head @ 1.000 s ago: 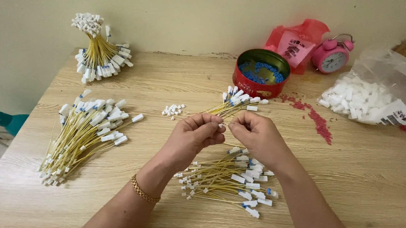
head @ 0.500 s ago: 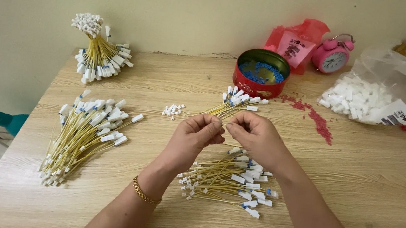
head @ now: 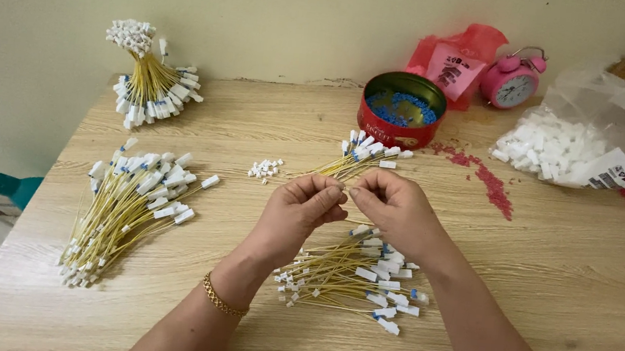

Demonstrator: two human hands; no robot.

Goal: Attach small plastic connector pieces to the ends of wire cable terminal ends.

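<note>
At the middle of the wooden table (head: 560, 298) the person's two hands meet, fingertips almost touching. The left hand (head: 297, 216), with a gold bracelet (head: 223, 299) on its wrist, pinches its thumb and forefinger closed on the end of a thin yellow wire (head: 320, 175); the right hand (head: 393, 210) pinches shut close against it on the same spot, though what sits between the tips is too small to make out. That wire belongs to a small bunch that fans away to the far side, its white and blue plugs (head: 367, 149) lying just near the red round tin (head: 402, 119) of blue pieces. Beneath the wrists, on the near side, lies a loose pile of yellow wires (head: 352, 275). A little cluster of tiny white bits (head: 263, 168) sits just left of the hands. Farther left rests a bigger heap of wires (head: 130, 207), and in the far left corner a tied bundle (head: 150, 80) stands up. On the far right are a clear bag of white parts (head: 583, 144) and a pink alarm clock (head: 516, 81).
</note>
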